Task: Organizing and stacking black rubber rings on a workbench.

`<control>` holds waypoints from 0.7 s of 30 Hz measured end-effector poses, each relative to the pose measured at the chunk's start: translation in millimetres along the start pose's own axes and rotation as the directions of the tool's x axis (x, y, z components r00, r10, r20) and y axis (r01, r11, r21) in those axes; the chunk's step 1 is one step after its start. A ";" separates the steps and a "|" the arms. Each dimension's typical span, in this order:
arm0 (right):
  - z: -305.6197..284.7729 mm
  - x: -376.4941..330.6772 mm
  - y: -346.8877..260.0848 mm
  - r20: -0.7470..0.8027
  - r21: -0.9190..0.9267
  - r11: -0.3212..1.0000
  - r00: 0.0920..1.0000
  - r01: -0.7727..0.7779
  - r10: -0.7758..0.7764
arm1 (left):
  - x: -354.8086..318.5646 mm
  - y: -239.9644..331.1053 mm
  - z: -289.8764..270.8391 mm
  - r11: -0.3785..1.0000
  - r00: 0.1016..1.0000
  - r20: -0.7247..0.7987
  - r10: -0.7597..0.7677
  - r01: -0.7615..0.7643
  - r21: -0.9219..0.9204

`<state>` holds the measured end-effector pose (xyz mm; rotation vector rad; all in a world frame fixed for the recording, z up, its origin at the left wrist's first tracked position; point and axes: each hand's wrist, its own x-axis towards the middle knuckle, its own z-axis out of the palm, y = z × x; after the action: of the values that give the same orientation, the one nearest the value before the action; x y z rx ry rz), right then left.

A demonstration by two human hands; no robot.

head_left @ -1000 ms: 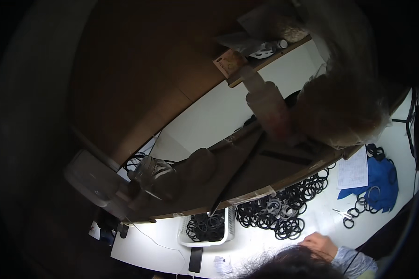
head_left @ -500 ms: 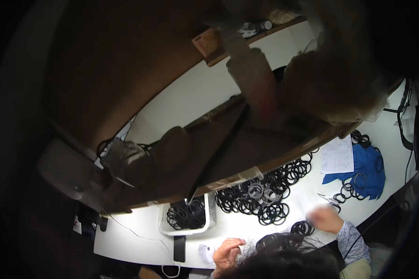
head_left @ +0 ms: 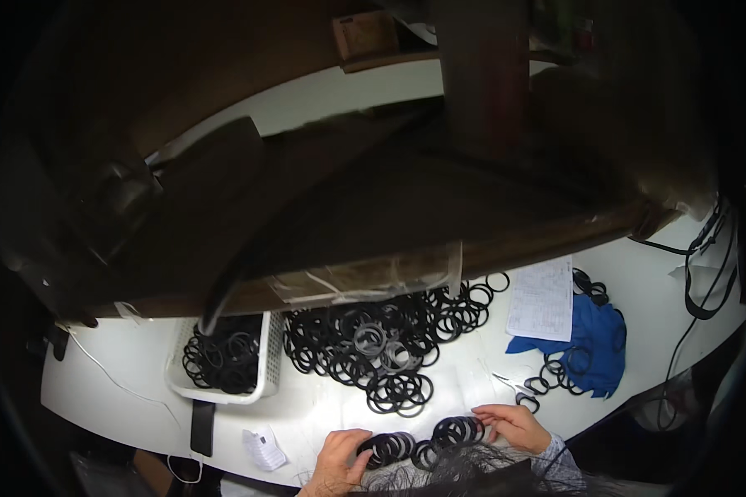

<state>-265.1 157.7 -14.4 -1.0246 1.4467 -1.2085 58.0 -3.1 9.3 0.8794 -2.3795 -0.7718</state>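
A white table (head_left: 665,319) spans the view, its far side covered by a dark shelf (head_left: 356,224) with tape along its rim. Below that rim, at the table's middle, spreads a loose pile of rings (head_left: 406,389), mostly black, a few grey ones lying on top. Left of it stands a white perforated basket (head_left: 271,356) of more black rings; towards the table's right end lies a rumpled blue cloth (head_left: 595,335), beside a printed sheet (head_left: 540,311). Near the table's front edge are the worked rings (head_left: 399,447): black, slim, round, with open centres, overlapping in a fanned row, partly hidden by dark hair. The left hand (head_left: 337,462) is half curled at the row's left end, thumb and forefinger apart; the right hand (head_left: 514,424) reaches its fingers, loosely extended, to the other end. Whether either grips a ring, I cannot tell. A dark phone (head_left: 201,428) lies by the front edge, left of a crumpled white paper (head_left: 264,448); small scissors (head_left: 510,383) rest beyond the right hand.
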 end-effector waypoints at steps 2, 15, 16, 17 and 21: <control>-2.8 0.8 -2.8 0.041 0.110 0.980 0.986 -0.164 0.161 | -1.0 -3.6 9.6 1.000 0.998 0.054 0.019 -0.018 -0.018; 8.6 11.4 -20.5 0.141 0.257 0.916 0.950 -0.307 0.279 | 32.1 14.1 20.2 0.995 0.966 0.240 0.098 -0.102 0.004; 9.6 11.8 -19.6 0.155 0.261 0.912 0.946 -0.316 0.284 | 29.0 11.9 21.2 0.994 0.967 0.234 0.103 -0.111 0.017; 12.7 13.2 -17.4 0.170 0.279 0.905 0.944 -0.321 0.283 | 27.0 9.4 19.5 0.992 0.965 0.238 0.110 -0.123 0.041; 13.3 13.6 -16.5 0.168 0.281 0.914 0.953 -0.292 0.252 | 21.3 2.8 21.0 0.994 0.989 0.139 0.056 -0.043 -0.098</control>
<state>-254.2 139.5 -0.8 -0.6519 1.2106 -1.0968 29.8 -9.2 1.0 0.7462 -2.4542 -0.9474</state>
